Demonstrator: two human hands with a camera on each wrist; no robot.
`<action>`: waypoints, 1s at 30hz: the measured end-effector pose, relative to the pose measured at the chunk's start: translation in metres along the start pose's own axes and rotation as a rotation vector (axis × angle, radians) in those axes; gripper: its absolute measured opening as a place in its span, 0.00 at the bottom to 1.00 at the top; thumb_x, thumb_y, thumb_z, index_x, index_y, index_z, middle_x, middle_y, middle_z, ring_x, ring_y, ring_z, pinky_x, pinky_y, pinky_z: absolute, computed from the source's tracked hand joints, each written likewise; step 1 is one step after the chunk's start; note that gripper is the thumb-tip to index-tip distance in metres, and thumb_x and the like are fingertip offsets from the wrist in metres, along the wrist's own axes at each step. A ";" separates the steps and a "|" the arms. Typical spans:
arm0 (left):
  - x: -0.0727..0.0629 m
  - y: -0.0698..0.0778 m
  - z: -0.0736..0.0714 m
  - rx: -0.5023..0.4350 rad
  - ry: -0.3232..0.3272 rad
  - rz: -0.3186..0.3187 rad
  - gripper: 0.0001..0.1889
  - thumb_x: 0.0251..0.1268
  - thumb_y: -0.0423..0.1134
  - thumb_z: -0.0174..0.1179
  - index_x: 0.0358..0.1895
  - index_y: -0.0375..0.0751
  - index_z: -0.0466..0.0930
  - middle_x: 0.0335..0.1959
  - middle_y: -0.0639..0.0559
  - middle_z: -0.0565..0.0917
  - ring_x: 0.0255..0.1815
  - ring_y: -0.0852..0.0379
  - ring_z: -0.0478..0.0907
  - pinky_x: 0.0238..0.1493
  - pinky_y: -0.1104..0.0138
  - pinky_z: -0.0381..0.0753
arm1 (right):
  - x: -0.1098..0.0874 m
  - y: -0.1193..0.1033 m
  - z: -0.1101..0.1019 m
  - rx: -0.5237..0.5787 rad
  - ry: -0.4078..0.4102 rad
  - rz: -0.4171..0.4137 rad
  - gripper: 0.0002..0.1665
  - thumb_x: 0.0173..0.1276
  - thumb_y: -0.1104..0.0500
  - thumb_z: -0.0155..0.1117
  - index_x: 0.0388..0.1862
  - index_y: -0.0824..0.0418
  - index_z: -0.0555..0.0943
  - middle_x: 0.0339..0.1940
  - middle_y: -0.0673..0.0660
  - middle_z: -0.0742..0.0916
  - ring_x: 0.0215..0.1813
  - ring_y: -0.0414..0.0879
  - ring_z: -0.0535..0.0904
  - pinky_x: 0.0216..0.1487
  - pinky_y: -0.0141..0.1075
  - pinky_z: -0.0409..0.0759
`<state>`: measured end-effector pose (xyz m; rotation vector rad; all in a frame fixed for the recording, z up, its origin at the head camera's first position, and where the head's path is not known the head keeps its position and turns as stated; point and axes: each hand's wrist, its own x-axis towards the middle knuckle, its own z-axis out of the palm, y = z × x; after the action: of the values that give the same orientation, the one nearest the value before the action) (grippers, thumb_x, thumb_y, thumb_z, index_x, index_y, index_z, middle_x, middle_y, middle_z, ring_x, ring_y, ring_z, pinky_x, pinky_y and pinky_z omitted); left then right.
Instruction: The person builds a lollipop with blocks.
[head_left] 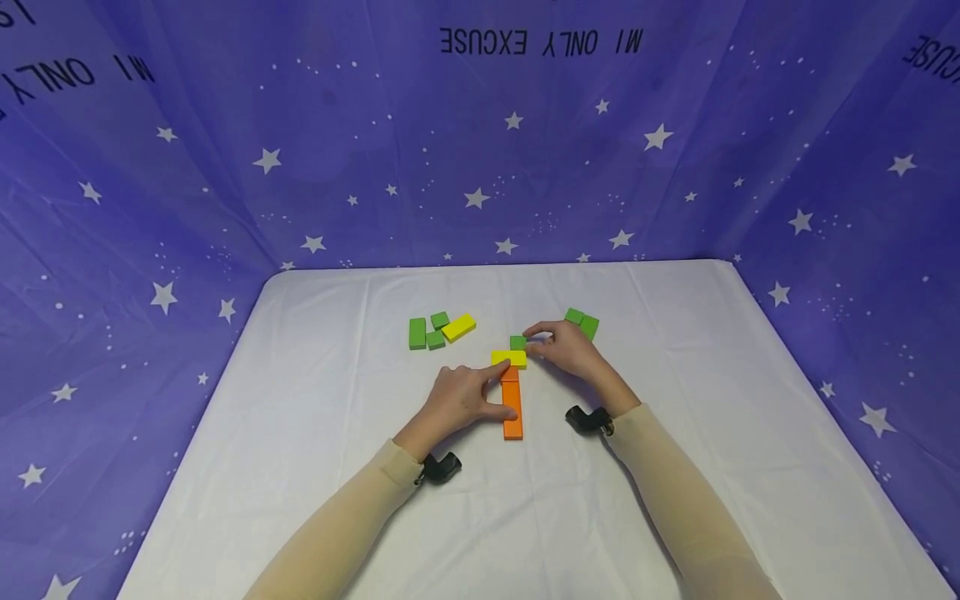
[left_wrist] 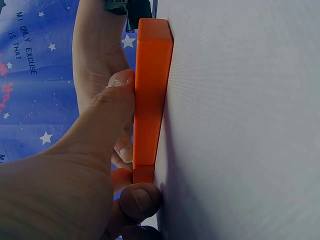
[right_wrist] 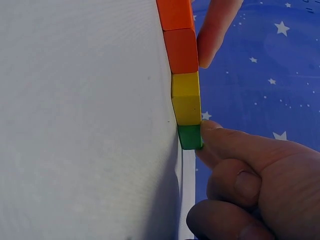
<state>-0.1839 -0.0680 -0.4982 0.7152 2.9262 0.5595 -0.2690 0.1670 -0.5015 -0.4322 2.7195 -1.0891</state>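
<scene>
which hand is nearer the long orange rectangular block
Left. The left hand touches the long orange rectangular block with its thumb; the right hand is farther off, at a small green block.

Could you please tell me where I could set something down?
Bare tablecloth lies outside the left sleeve and right sleeve, and between them, nearer than the orange blocks. The left hand, right hand and yellow block crowd the centre.
</scene>
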 end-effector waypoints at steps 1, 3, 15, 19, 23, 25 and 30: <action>0.000 0.000 0.000 0.004 0.000 0.001 0.49 0.42 0.77 0.64 0.71 0.60 0.71 0.14 0.62 0.71 0.17 0.60 0.67 0.29 0.62 0.60 | 0.000 0.000 0.000 0.001 0.000 0.000 0.18 0.65 0.50 0.69 0.52 0.52 0.85 0.11 0.49 0.69 0.16 0.42 0.61 0.22 0.37 0.63; 0.000 -0.001 0.001 0.004 -0.001 0.000 0.49 0.43 0.77 0.64 0.71 0.60 0.71 0.14 0.62 0.71 0.17 0.60 0.67 0.29 0.63 0.60 | 0.000 0.001 0.000 0.003 0.001 -0.002 0.18 0.65 0.50 0.69 0.52 0.52 0.85 0.11 0.49 0.69 0.16 0.42 0.61 0.22 0.37 0.63; 0.001 -0.001 0.000 -0.011 -0.003 -0.003 0.49 0.43 0.76 0.64 0.71 0.60 0.70 0.14 0.61 0.71 0.18 0.59 0.67 0.29 0.62 0.59 | 0.002 0.002 0.000 0.018 0.003 0.000 0.18 0.65 0.50 0.69 0.54 0.50 0.85 0.11 0.49 0.69 0.15 0.42 0.60 0.21 0.36 0.62; 0.002 -0.001 -0.001 -0.013 0.008 0.004 0.49 0.42 0.76 0.65 0.71 0.59 0.71 0.14 0.62 0.71 0.17 0.59 0.67 0.29 0.62 0.59 | 0.002 0.002 0.000 0.032 0.008 0.006 0.19 0.64 0.50 0.69 0.55 0.50 0.84 0.11 0.49 0.69 0.15 0.42 0.61 0.20 0.35 0.63; 0.002 -0.001 -0.002 -0.019 0.006 0.007 0.49 0.42 0.76 0.65 0.71 0.58 0.71 0.14 0.62 0.71 0.17 0.59 0.67 0.29 0.62 0.58 | 0.002 0.001 -0.003 0.046 0.003 0.030 0.21 0.65 0.49 0.69 0.57 0.49 0.83 0.13 0.51 0.73 0.16 0.43 0.63 0.21 0.35 0.63; 0.001 -0.001 -0.001 -0.021 0.001 0.007 0.49 0.43 0.76 0.65 0.71 0.58 0.71 0.14 0.62 0.71 0.17 0.59 0.67 0.29 0.62 0.58 | 0.001 0.001 -0.006 0.057 0.007 0.051 0.22 0.66 0.47 0.69 0.58 0.49 0.83 0.17 0.52 0.77 0.18 0.44 0.66 0.22 0.36 0.66; 0.001 -0.001 -0.001 -0.016 -0.002 0.001 0.48 0.43 0.76 0.65 0.71 0.59 0.71 0.14 0.61 0.71 0.17 0.59 0.67 0.29 0.62 0.59 | 0.000 0.004 -0.019 0.101 0.072 0.079 0.24 0.66 0.47 0.69 0.60 0.49 0.82 0.20 0.54 0.79 0.21 0.46 0.69 0.23 0.39 0.67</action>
<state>-0.1854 -0.0682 -0.4975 0.7148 2.9160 0.5811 -0.2745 0.1819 -0.4911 -0.2733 2.7017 -1.2361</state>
